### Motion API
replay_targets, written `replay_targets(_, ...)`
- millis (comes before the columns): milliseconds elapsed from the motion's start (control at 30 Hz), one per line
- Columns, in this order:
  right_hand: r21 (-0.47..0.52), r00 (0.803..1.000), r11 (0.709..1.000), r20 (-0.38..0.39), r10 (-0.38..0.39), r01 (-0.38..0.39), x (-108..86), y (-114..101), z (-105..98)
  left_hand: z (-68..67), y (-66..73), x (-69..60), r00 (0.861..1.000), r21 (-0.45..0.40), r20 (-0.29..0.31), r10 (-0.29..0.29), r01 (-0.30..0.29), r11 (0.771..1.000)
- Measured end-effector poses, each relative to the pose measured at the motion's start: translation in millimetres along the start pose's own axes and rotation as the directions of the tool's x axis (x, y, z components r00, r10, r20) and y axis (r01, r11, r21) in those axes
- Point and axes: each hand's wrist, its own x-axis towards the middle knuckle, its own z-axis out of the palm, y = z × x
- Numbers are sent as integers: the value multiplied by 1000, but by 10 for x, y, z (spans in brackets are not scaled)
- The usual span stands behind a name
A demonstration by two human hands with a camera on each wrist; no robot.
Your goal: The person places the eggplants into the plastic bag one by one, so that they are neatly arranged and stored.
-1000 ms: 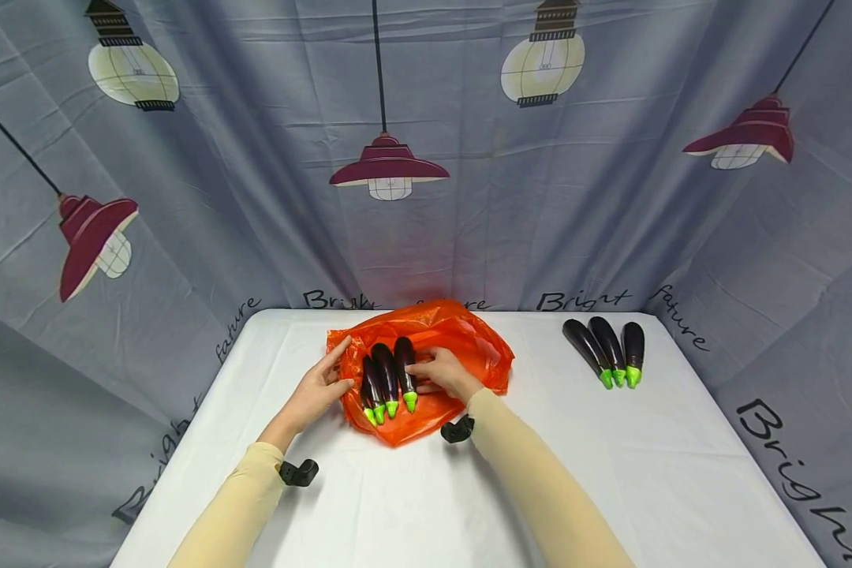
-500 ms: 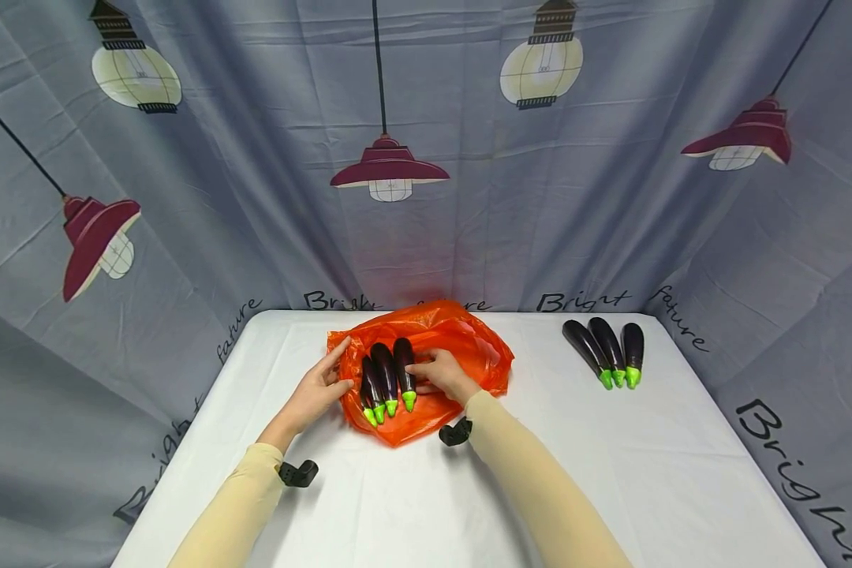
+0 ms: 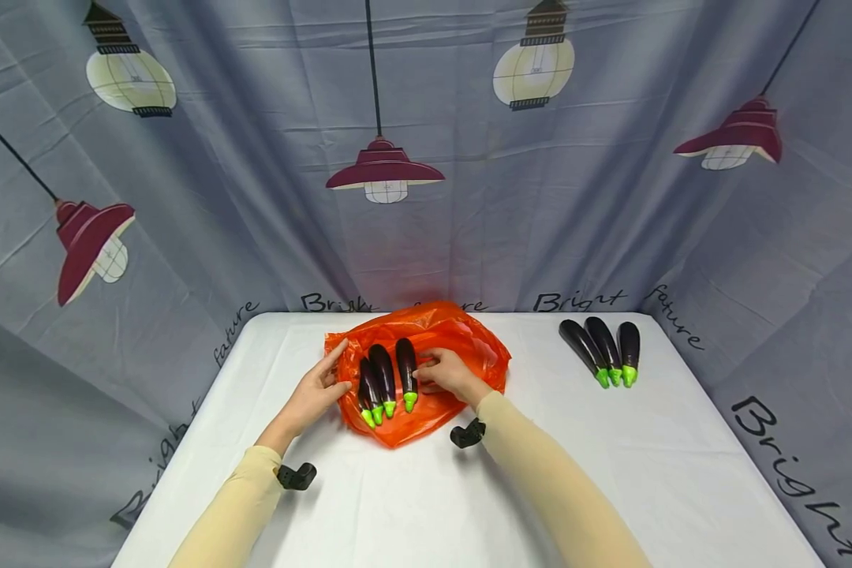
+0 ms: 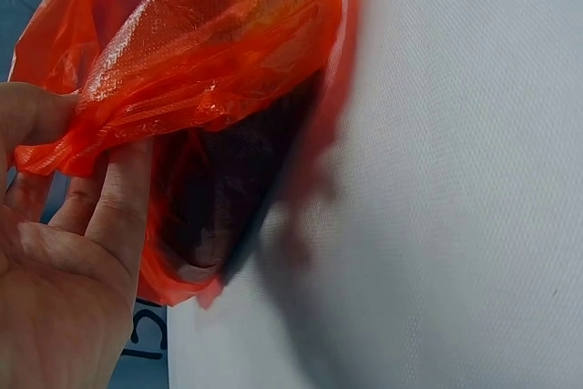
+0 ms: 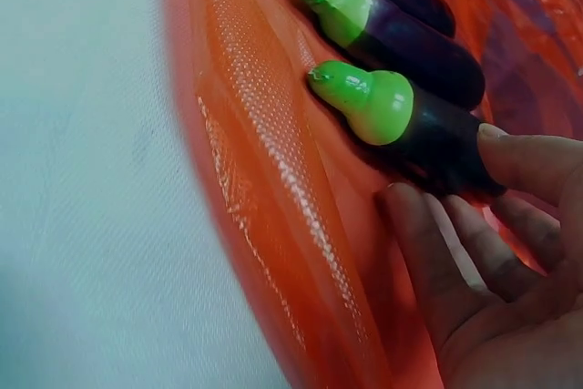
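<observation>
An orange plastic bag (image 3: 479, 351) lies spread on the table with several dark eggplants side by side in its mouth, green ends towards me. My left hand (image 3: 311, 401) pinches the bag's left edge; in the left wrist view the thumb and fingers of that hand (image 4: 68, 271) clasp the gathered plastic (image 4: 205, 70). My right hand (image 3: 453, 375) holds the rightmost eggplant (image 3: 406, 369) in the bag. The right wrist view shows its thumb on top of this eggplant (image 5: 442, 148) and the other fingers of the hand (image 5: 519, 289) along its lower side.
Three more eggplants (image 3: 602, 341) lie together outside the bag at the table's far right. The white table (image 3: 397, 505) ends at a grey curtain (image 3: 461, 244) printed with lamps. Each wrist carries a small black camera.
My right hand and the rightmost eggplant in the bag have shifted slightly right, widening the gap to its neighbour. My left hand keeps its place at the bag's edge.
</observation>
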Motion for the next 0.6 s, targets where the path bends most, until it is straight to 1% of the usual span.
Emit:
replay_targets(133, 4, 1000, 1000, 11, 1, -1, -37, -15, -22, -1, 10, -6, 1000, 5, -1, 2, -2, 1000)
replay_targets(300, -35, 1000, 999, 12, -1, 2, -73, -13, -42, -14, -2, -3, 1000, 2, -2, 16, -16, 1000)
replay_targets(467, -98, 999, 995, 31, -32, 35, -124, -16, -72, -18, -14, -3, 1000, -11, 4, 16, -16, 1000)
replay_targets(600, -124, 997, 990, 50, -60, 66, -208, -65, -168, -18, -8, -6, 1000, -5, 2, 16, -16, 1000)
